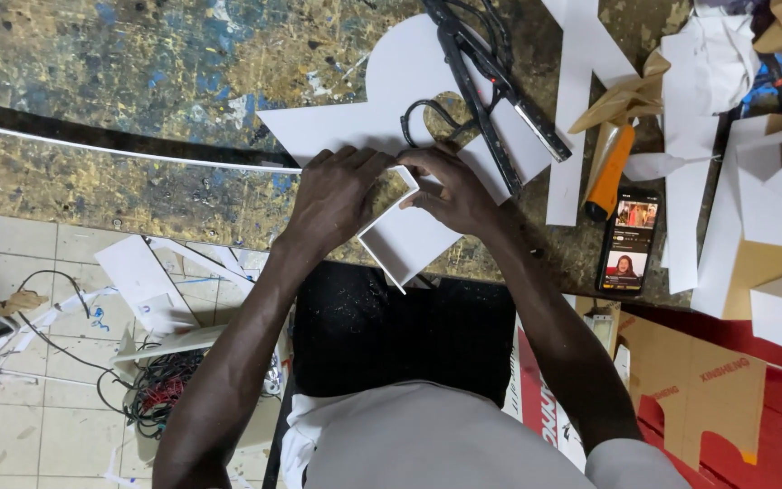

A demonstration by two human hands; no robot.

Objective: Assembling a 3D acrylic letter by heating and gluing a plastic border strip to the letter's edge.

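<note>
A flat white cut-out shape point(382, 113) lies on the paint-stained workbench point(119, 63). Along its near edge a thin white strip point(382, 222) stands on edge as a side wall and bends around a corner. My left hand point(337, 195) presses on the strip from the left, fingers curled over its top. My right hand point(450, 186) pinches the strip at the corner from the right. Both hands meet over the strip.
A black glue gun point(491, 86) with a cable lies on the white shape. An orange-handled tool point(610, 172), a lit phone point(629, 240), other white letter pieces point(771, 208) and brown cardboard point(699, 380) lie to the right. Scraps and wires point(151, 385) litter the tiled floor at left.
</note>
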